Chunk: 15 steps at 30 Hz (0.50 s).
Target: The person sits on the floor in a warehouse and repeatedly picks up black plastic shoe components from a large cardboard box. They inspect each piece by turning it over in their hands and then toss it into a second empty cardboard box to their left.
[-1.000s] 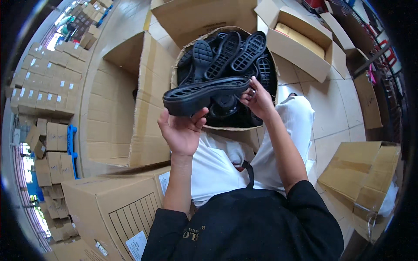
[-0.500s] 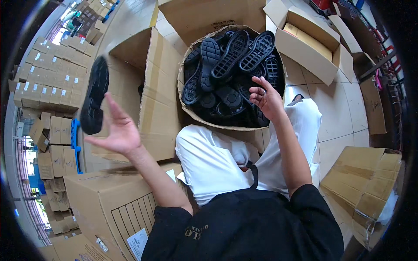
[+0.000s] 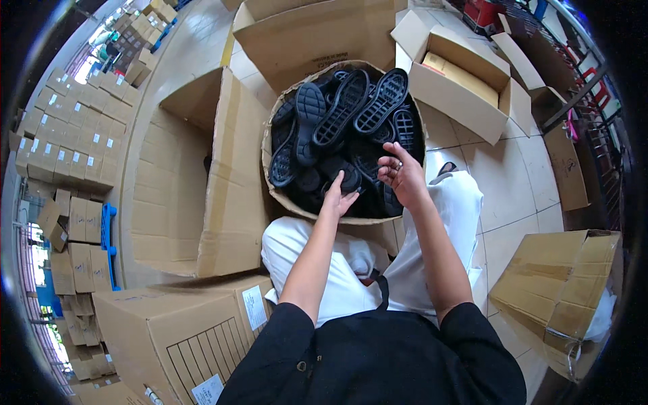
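Observation:
Black shoe soles (image 3: 344, 108) are heaped in a round-edged cardboard box (image 3: 275, 196) in front of my knees, several with their gridded undersides or treads facing up. My left hand (image 3: 339, 198) reaches over the box's near rim, its fingers stretched and thumb apart. Its fingertips meet the rounded heel of a sole (image 3: 349, 177); I cannot tell whether they touch it. To the right, my right hand (image 3: 405, 178) hovers above the near right of the heap, palm turned inward and fingers loosely bent, with a ring on one finger and nothing held.
A large open carton (image 3: 233, 196) stands against the left of the box. A closed carton (image 3: 142, 324) sits by my left arm, and a worn carton (image 3: 550, 283) lies at the right. Farther off are an open carton (image 3: 466, 77) and stacked boxes (image 3: 74, 135).
My left hand has come from the far left to the box. The sole airborne beside it over the large left carton is out of sight. My right hand has stayed above the heap.

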Each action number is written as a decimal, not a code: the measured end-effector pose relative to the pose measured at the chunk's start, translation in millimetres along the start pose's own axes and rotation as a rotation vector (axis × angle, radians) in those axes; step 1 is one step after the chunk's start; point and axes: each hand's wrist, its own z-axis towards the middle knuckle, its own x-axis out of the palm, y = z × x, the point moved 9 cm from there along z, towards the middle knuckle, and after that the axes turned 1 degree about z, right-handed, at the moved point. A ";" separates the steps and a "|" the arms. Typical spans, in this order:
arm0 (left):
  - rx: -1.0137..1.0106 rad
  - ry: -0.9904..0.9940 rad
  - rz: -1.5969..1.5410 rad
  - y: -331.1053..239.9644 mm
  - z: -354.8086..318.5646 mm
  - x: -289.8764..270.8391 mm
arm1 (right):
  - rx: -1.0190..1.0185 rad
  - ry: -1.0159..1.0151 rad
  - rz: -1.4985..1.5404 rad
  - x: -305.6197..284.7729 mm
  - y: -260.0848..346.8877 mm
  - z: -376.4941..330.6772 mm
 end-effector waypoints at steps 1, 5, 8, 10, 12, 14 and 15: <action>-0.008 -0.036 -0.023 0.3 3.5 -6.6 | 0.002 -0.008 -0.001 -0.3 -0.4 -0.3; 0.116 -0.035 -0.062 -22.2 -10.3 -6.7 | -0.040 0.001 -0.112 6.5 7.5 -2.9; 0.158 -0.057 -0.052 -42.4 -60.2 8.1 | -0.342 0.185 -0.568 33.5 16.7 -6.3; 0.180 -0.040 0.007 -40.3 -94.0 7.5 | -0.615 0.306 -1.152 68.1 16.7 -32.9; 0.295 -0.126 0.202 -42.1 -126.1 5.0 | -0.493 0.316 -1.038 65.4 -6.9 -22.6; 0.367 -0.244 0.410 -44.9 -155.9 2.5 | -0.369 0.199 -0.886 45.3 -18.2 -8.9; 0.408 -0.227 0.443 -48.6 -171.0 4.9 | -0.314 0.131 -0.807 41.9 -18.9 -6.8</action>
